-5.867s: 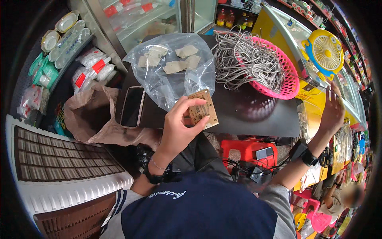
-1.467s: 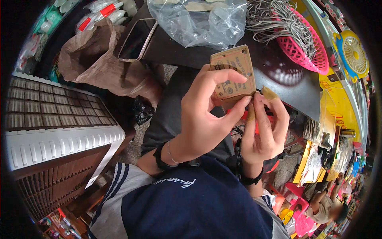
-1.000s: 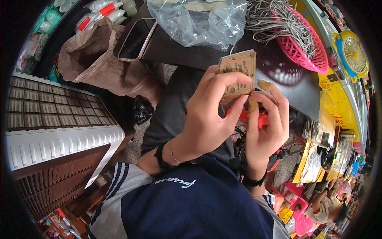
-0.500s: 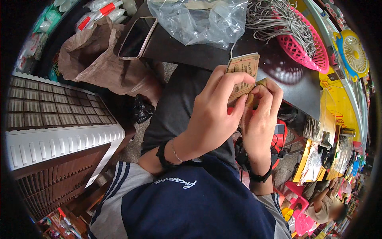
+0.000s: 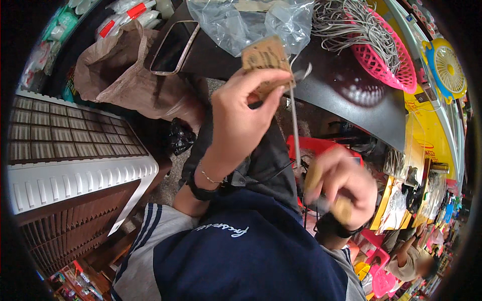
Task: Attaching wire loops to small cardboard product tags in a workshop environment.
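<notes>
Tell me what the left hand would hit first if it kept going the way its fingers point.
Probably the clear plastic bag on the dark table: the left hand, holding a brown cardboard tag, points up toward it. Depth is unclear.

the light is bright on the dark shiny table point(image 5: 351, 95), which shows a white glare; the right hand point(image 5: 344, 188) is blurry; edges bend and go black.

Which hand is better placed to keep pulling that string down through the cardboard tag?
Right. The right hand sits low, gripping the string running taut from the cardboard tag, while the left hand is pinching that tag up.
</notes>
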